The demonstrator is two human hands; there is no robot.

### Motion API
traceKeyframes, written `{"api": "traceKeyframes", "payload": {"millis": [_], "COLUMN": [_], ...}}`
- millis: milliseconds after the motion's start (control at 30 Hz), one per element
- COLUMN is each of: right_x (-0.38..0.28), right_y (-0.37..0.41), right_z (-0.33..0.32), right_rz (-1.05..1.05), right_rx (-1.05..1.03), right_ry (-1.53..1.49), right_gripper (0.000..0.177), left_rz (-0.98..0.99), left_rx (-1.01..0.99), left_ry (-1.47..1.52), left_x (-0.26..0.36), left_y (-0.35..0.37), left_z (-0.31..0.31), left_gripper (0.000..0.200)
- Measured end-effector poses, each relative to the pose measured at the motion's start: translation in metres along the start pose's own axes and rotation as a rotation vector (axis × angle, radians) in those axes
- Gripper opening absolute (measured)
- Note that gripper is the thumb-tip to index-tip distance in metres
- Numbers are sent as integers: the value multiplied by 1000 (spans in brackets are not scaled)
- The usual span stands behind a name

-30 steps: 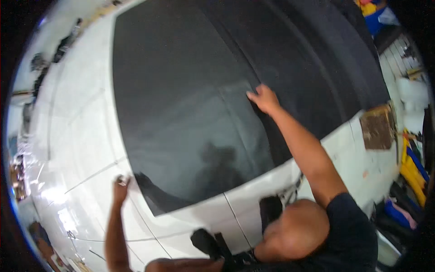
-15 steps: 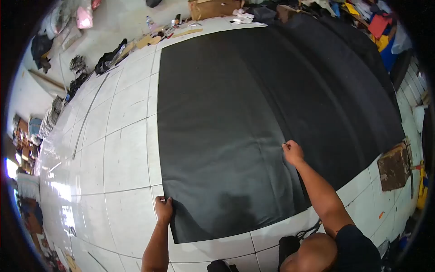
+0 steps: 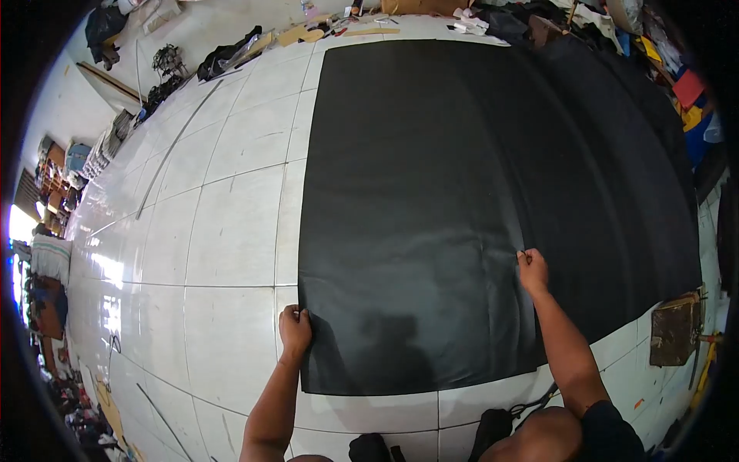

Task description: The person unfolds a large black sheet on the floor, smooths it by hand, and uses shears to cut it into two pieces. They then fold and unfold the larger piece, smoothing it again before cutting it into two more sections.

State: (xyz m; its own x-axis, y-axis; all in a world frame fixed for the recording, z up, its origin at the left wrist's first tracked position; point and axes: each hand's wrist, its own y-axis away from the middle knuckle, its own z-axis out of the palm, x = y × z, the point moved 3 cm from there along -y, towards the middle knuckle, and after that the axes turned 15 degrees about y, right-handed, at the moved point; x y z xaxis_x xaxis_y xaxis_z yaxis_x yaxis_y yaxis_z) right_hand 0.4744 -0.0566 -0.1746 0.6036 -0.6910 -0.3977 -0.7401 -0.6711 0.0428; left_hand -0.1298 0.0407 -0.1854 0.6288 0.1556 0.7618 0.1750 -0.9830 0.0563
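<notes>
A large sheet of black, leather-like material (image 3: pixel 400 185) lies spread over the tiled floor, with a long fold or layer edge running down its right half. At the sheet's near left edge, my left hand (image 3: pixel 295 331) is closed on the border, fingers curled over it. My right hand (image 3: pixel 533 271) pinches the material at the long fold, to the right of the middle. Faint creases run between the two hands, and my shadow falls on the near part. The sheet's far right portion is wavy.
A worn brown box (image 3: pixel 676 331) stands by the near right corner. Black-handled scissors (image 3: pixel 531 406) lie near my knee, partly hidden. A long thin strip (image 3: pixel 177 150) lies on the left tiles. Scraps and a cardboard box (image 3: pixel 427 7) line the back wall; colourful material (image 3: pixel 687 88) is heaped at far right.
The view has turned, so the sheet and both hands appear further right. Both hands keep their hold, and the sheet's near left edge looks straighter.
</notes>
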Motion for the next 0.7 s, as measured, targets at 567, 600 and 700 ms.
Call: {"api": "traceKeyframes", "payload": {"millis": [567,600,700], "right_x": [1,0,6], "right_y": [-5,-4,0], "right_z": [0,-1,-2], "right_rz": [-6,-11,-29], "right_rx": [-9,-6,-13], "right_ry": [2,4,21], "right_gripper": [32,32,33], "left_rz": [26,10,-47], "left_rx": [-27,-37,-95], "left_ry": [182,183,172], "left_x": [-1,-2,-5], "left_y": [2,2,8], "left_z": [-13,-13,-20], "left_gripper": [23,24,31]}}
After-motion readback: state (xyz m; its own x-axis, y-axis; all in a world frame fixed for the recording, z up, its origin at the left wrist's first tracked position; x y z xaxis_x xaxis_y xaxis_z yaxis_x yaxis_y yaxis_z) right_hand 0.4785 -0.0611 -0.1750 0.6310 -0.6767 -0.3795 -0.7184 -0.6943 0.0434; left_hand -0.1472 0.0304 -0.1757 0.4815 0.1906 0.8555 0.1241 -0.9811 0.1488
